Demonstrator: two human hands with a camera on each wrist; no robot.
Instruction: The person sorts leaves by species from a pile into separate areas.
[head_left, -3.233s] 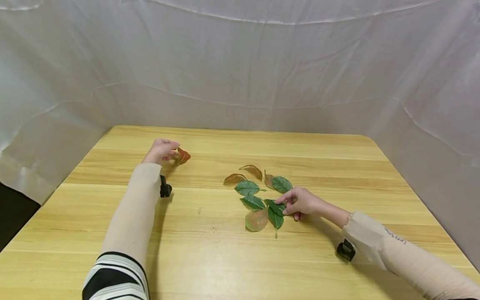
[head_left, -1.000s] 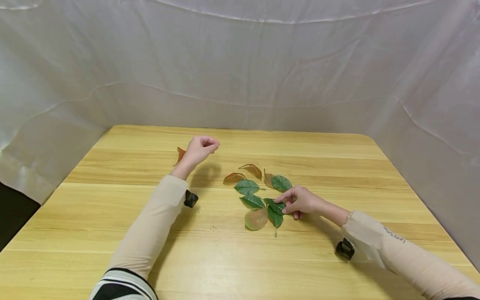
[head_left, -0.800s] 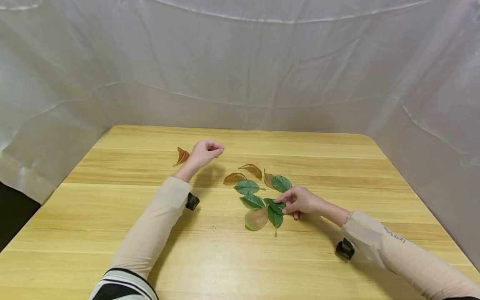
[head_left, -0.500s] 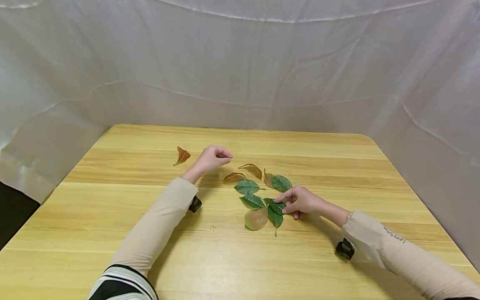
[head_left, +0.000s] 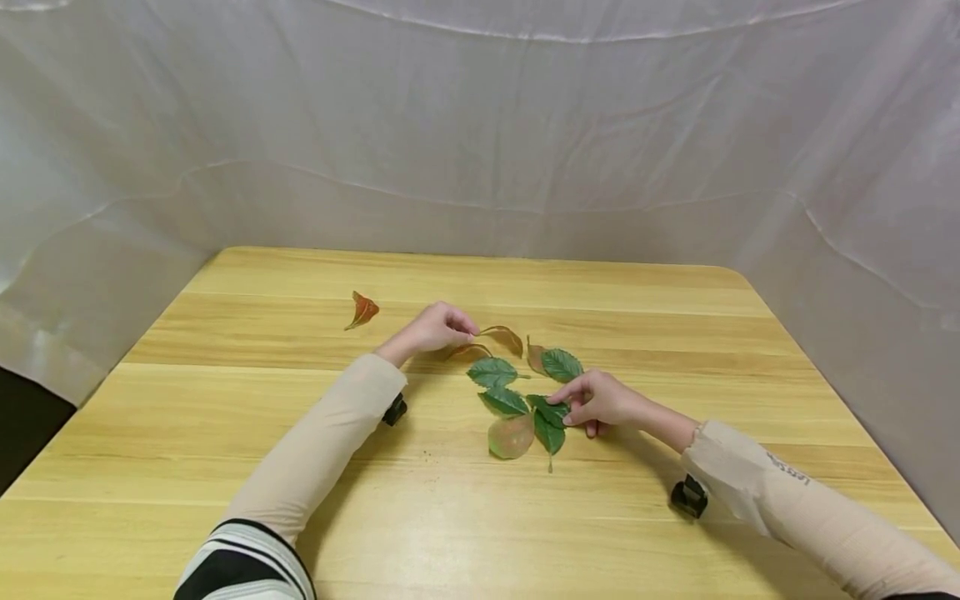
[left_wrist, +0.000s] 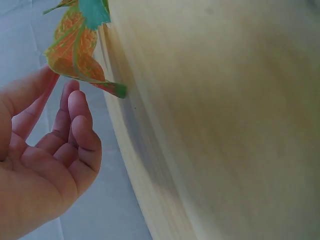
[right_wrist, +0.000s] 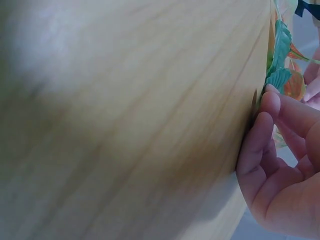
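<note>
A lone red-orange leaf (head_left: 363, 309) is lying far left on the wooden worktop (head_left: 225, 433), well apart from everything else. The left hand (head_left: 435, 327) is reaching in from the left, its sleeve (head_left: 330, 442) lying across the worktop, and its fingers (head_left: 463, 327) are sitting at a curled brown leaf (head_left: 470, 351) with a second curled brown leaf (head_left: 504, 336) just beside the fingertips. In the left wrist view the left hand (left_wrist: 42, 165) is showing fingers loosely bent and apart, with an orange-green leaf (left_wrist: 75, 50) right at the thumb and fingertips; whether they are actually pinching it I cannot tell. Next along, the leafy sprig (head_left: 517, 396) is lying flat mid-worktop, green leaflets fanning out plus one pale reddish leaf (head_left: 512, 436) at the near end. The right hand (head_left: 600, 402) is resting at the sprig's right side, fingers (head_left: 568, 400) together and bent down, pressing on a green leaflet (head_left: 551, 412). The right wrist view is showing the right hand (right_wrist: 280, 165) with fingertips (right_wrist: 270, 100) touching the worktop edge-on against the green leaves (right_wrist: 279, 65). White cloth (head_left: 480, 125) is hanging behind and around the worktop.
</note>
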